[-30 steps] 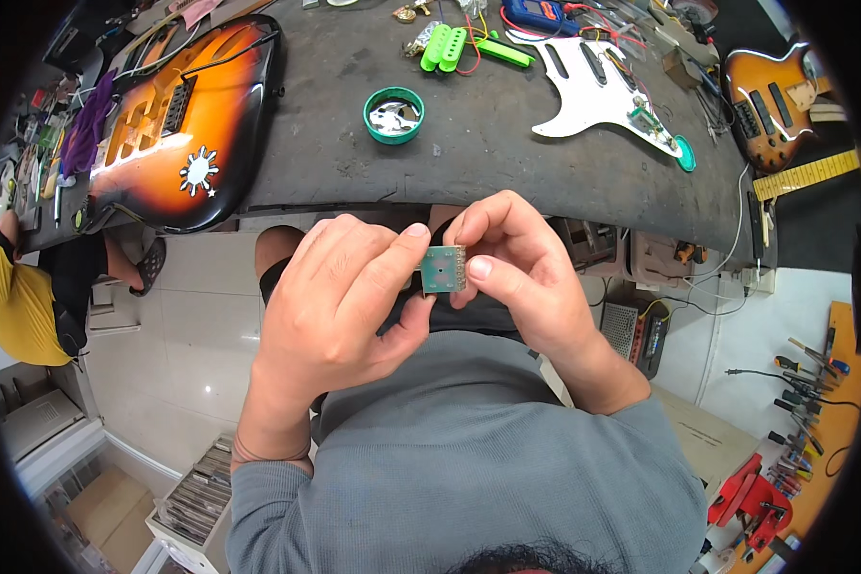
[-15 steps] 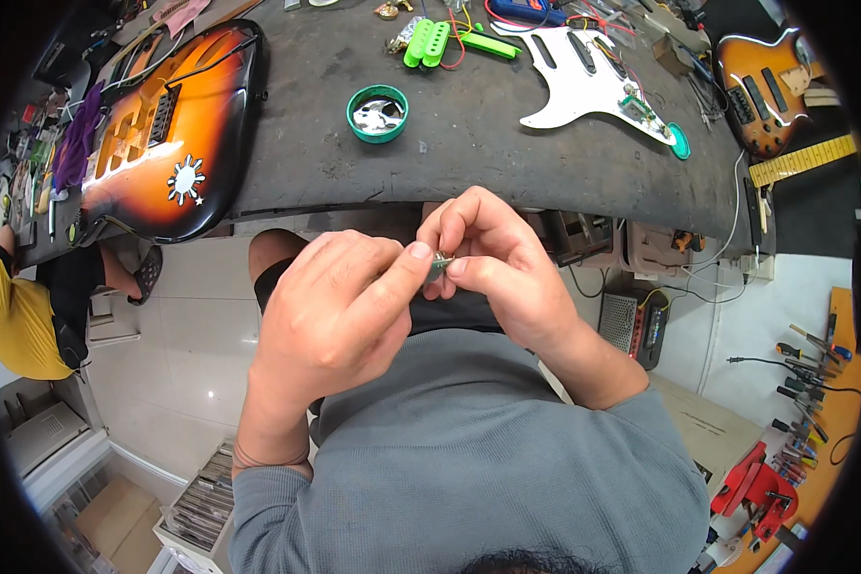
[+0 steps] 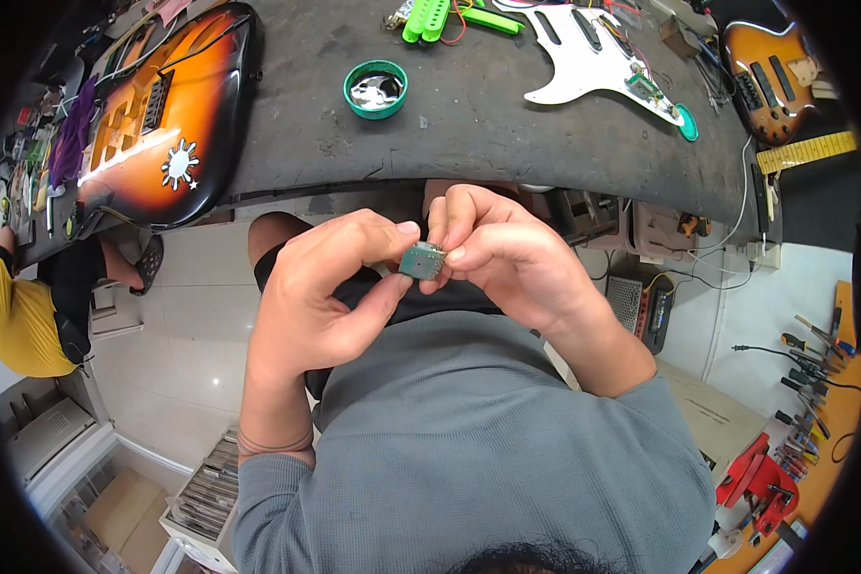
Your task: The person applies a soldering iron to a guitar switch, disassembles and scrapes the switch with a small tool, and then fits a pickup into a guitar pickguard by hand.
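Note:
A small green circuit board with a row of metal pins along its right side is held over my lap, below the bench edge. My left hand pinches it from the left between thumb and index finger. My right hand grips its pinned edge with thumb and fingertips. Beyond my hands on the dark workbench stands a green tub with dark glossy contents. The underside of the board is hidden.
Sunburst guitars lie left and right; a white pickguard and green plastic parts lie at the back. A person in yellow sits at left. Tools and a red vise are at right.
Both hands have moved slightly up in the view with the board. The board turned edge-on half a second ago and now shows its flat green face again, tilted, with my left thumb lower on it.

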The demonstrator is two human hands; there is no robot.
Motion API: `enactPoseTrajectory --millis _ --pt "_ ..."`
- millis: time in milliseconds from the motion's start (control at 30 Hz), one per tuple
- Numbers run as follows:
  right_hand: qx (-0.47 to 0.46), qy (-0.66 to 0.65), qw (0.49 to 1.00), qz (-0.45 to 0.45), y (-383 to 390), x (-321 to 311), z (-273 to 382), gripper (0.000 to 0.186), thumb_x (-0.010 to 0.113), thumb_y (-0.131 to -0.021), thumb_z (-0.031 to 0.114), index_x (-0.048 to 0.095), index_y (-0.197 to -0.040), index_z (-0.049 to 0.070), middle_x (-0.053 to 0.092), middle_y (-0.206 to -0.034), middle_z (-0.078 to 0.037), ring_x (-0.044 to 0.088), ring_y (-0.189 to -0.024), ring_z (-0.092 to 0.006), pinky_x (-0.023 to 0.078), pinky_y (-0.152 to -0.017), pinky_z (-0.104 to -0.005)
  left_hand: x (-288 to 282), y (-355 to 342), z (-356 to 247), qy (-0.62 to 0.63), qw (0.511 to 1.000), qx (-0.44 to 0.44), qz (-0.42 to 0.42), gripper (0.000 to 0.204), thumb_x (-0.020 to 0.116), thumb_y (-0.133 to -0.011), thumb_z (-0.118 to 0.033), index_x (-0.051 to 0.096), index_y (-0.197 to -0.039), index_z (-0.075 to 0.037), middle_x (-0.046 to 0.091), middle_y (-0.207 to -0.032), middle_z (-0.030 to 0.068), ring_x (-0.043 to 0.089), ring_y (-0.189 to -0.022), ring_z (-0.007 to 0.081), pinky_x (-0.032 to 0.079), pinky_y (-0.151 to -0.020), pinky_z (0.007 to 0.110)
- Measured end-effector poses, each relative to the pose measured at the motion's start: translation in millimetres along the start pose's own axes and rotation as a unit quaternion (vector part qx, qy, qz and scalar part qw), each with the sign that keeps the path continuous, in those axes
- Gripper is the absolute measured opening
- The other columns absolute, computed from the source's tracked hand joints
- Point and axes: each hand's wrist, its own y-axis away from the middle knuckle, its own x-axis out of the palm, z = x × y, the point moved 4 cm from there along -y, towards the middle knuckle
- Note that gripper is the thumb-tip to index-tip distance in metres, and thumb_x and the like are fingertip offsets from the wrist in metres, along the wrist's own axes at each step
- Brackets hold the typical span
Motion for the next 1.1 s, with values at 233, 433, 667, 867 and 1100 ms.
enactPoseTrajectory --millis 233,433,667,867,1100 --pt "-0.081 0.139 0.987 -0.029 8 9 9 0.016 0.067 -0.099 0.012 0.066 -0.109 0.000 0.072 -0.102 -0.009 0.070 -0.095 -0.0171 0.056 -0.089 -0.0341 -1 6 5 0.099 0.990 -0.091 -0.036 0.045 0.079 -0.077 0.006 0.070 -0.121 0.005 0.073 -0.100 0.0106 0.074 -0.089 0.0182 0.059 -0.082 0.030" --pt "-0.115 0.181 0.976 -0.034 15 17 13 0.016 0.066 -0.102 0.010 0.064 -0.114 -0.001 0.071 -0.107 -0.009 0.069 -0.099 -0.0151 0.057 -0.092 -0.0330 0 6 4 0.113 0.987 -0.109 -0.033 0.048 0.080 -0.078 0.004 0.069 -0.125 0.004 0.072 -0.098 0.0076 0.074 -0.090 0.0154 0.058 -0.083 0.028" --pt "-0.109 0.165 0.980 -0.029 14 14 11 0.017 0.067 -0.102 0.011 0.063 -0.114 -0.001 0.070 -0.110 -0.008 0.067 -0.102 -0.0143 0.056 -0.093 -0.0327 1 5 -2 0.070 0.992 -0.098 -0.036 0.050 0.081 -0.078 0.005 0.069 -0.126 0.004 0.073 -0.098 0.0081 0.076 -0.089 0.0172 0.060 -0.080 0.029" --pt "-0.119 0.164 0.979 -0.018 13 13 9 0.019 0.066 -0.102 0.010 0.061 -0.117 0.001 0.067 -0.112 -0.007 0.066 -0.104 -0.0139 0.056 -0.093 -0.0327 1 5 -4 0.037 0.996 -0.077 -0.041 0.051 0.081 -0.077 0.006 0.068 -0.126 0.004 0.073 -0.098 0.0095 0.077 -0.086 0.0180 0.060 -0.079 0.029" --pt "-0.088 0.106 0.990 -0.001 10 7 11 0.034 0.065 -0.101 0.009 0.057 -0.133 0.000 0.064 -0.125 -0.009 0.066 -0.109 -0.0171 0.053 -0.101 -0.0349 -8 13 1 0.282 0.948 -0.123 -0.078 0.050 0.080 -0.078 0.010 0.064 -0.125 0.001 0.071 -0.100 0.0091 0.073 -0.088 0.0174 0.058 -0.079 0.032"
